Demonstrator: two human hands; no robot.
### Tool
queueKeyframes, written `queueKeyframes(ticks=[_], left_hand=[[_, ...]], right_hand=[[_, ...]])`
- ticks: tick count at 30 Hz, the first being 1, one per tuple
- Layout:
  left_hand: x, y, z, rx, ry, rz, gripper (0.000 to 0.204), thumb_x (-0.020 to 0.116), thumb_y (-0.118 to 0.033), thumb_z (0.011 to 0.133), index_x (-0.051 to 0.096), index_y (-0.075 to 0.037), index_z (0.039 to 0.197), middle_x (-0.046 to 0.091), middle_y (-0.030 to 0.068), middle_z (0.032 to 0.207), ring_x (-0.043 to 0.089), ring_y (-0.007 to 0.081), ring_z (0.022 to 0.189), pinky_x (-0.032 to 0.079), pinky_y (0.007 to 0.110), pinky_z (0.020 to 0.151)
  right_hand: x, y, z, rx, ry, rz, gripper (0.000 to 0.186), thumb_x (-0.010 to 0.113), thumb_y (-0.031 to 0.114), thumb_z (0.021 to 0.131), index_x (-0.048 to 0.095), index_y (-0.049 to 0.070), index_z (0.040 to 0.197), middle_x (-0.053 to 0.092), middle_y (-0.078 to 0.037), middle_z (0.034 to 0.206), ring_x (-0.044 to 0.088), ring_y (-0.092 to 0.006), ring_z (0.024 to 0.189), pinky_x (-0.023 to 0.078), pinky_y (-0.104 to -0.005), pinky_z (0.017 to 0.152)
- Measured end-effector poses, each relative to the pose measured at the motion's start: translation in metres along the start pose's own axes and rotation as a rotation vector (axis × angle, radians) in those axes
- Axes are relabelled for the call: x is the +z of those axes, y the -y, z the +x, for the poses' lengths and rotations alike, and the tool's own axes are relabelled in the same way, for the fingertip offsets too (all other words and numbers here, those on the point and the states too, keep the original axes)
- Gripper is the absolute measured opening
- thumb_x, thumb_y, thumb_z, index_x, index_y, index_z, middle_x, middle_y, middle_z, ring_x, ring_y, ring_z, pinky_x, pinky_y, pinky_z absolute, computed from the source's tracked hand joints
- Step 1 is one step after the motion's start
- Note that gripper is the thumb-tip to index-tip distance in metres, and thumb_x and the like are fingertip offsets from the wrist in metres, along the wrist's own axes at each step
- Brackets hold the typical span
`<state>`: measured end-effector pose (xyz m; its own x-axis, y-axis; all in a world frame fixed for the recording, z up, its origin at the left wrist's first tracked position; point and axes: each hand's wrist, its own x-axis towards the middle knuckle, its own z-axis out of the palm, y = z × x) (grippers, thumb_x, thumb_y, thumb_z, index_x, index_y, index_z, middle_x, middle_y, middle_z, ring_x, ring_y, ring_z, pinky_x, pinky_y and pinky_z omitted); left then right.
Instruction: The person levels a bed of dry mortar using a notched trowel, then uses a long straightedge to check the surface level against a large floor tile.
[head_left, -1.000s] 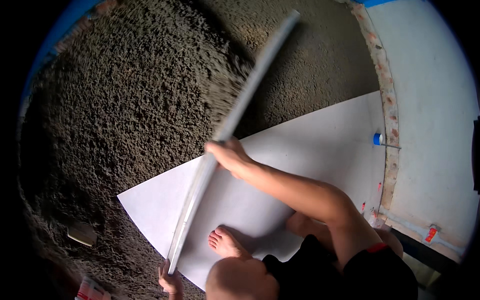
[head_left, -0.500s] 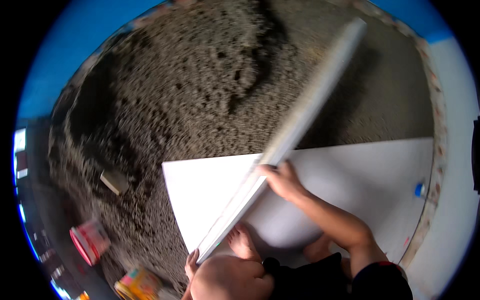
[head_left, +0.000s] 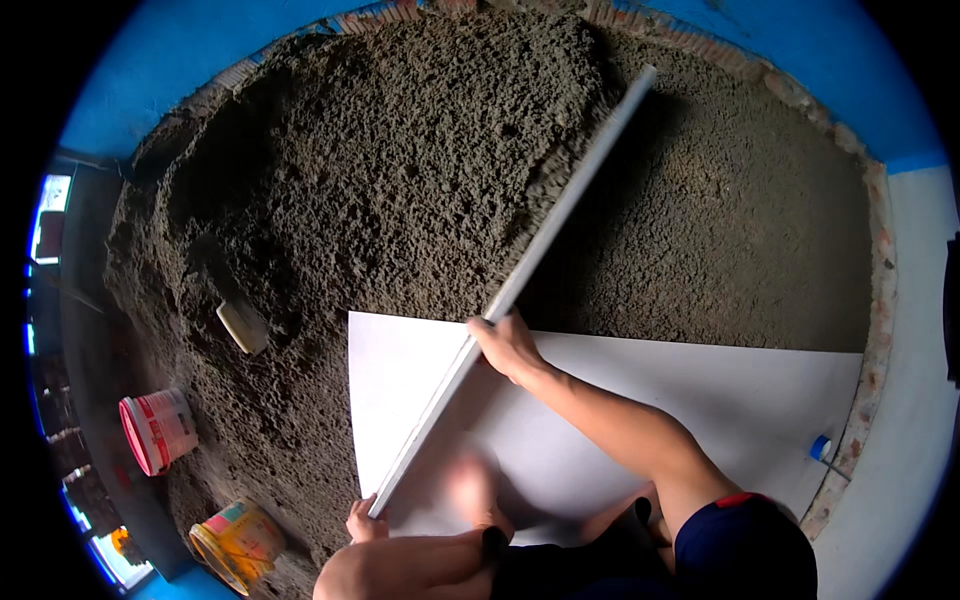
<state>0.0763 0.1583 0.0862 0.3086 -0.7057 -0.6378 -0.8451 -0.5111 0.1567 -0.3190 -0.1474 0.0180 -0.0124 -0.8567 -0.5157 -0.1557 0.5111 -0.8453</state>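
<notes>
A long, pale straightedge bar (head_left: 560, 212) runs slantwise from lower left to upper right. My left hand (head_left: 366, 522) grips its near end beside my knee. Farther up, around the middle, my right hand (head_left: 505, 343) is wrapped round the same bar. The bar's far part lies along the edge of rough, heaped grey mortar (head_left: 420, 180), with a flatter mortar surface (head_left: 760, 230) to its right. Beneath my bare feet lies a white board (head_left: 690, 400), which the near half of the bar crosses.
A pale block-shaped tool (head_left: 241, 328) rests on the mortar at left. A red-and-white bucket (head_left: 160, 431) and a yellow bucket (head_left: 240, 545) stand at lower left. A blue-capped item (head_left: 820, 447) lies on the board's right side. Blue-and-white walls (head_left: 915, 300) border the mortar.
The bar's far end has swung left and down, now against the loose mortar's edge. Both hands still hold it and have shifted left. The view has also moved a little.
</notes>
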Motion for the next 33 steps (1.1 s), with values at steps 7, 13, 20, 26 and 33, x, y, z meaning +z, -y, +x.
queueKeyframes(ticks=[7,13,20,26,33], left_hand=[[-0.002,-0.091,-0.044,0.006,-0.076,-0.222,0.027,0.065,-0.024,0.091,0.064,-0.005,0.110,0.064,0.0091,0.097,0.063,0.0186,0.081,0.053,0.034,0.071],[0.027,-0.083,-0.085,-0.014,-0.042,-0.203,0.028,0.066,-0.024,0.089,0.064,-0.007,0.111,0.065,0.0089,0.100,0.063,0.0203,0.083,0.054,0.035,0.072],[0.059,-0.053,-0.128,-0.024,0.025,-0.267,0.029,0.066,-0.023,0.088,0.065,-0.008,0.113,0.065,0.0088,0.104,0.064,0.0222,0.086,0.054,0.036,0.072],[0.074,-0.022,-0.156,-0.116,0.006,-0.330,0.031,0.067,-0.023,0.087,0.065,-0.010,0.115,0.065,0.0086,0.106,0.064,0.0238,0.089,0.055,0.037,0.073],[0.067,-0.011,-0.126,-0.090,0.034,-0.354,0.033,0.068,-0.023,0.085,0.066,-0.012,0.116,0.066,0.0085,0.110,0.065,0.0257,0.091,0.055,0.039,0.073]], right_hand=[[-0.007,0.053,0.023,-0.016,0.194,-0.160,0.067,0.061,0.044,0.091,0.058,-0.022,0.100,0.065,-0.038,0.098,0.070,-0.0426,0.088,0.059,-0.0451,0.076],[0.000,0.000,-0.047,-0.003,0.191,-0.127,0.057,0.063,0.041,0.093,0.066,-0.015,0.101,0.066,-0.036,0.103,0.071,-0.0410,0.087,0.058,-0.0444,0.079],[0.018,-0.024,-0.084,0.122,0.210,0.024,0.059,0.064,0.045,0.092,0.067,-0.011,0.109,0.070,-0.030,0.107,0.068,-0.0363,0.104,0.052,-0.0430,0.089],[0.085,-0.032,-0.107,-0.091,0.170,0.000,0.055,0.063,0.042,0.091,0.066,-0.010,0.111,0.071,-0.025,0.109,0.068,-0.0349,0.105,0.051,-0.0423,0.092],[0.081,-0.031,-0.086,-0.111,0.215,-0.014,0.050,0.063,0.042,0.091,0.069,-0.007,0.102,0.072,-0.021,0.094,0.069,-0.0329,0.091,0.053,-0.0423,0.084]])
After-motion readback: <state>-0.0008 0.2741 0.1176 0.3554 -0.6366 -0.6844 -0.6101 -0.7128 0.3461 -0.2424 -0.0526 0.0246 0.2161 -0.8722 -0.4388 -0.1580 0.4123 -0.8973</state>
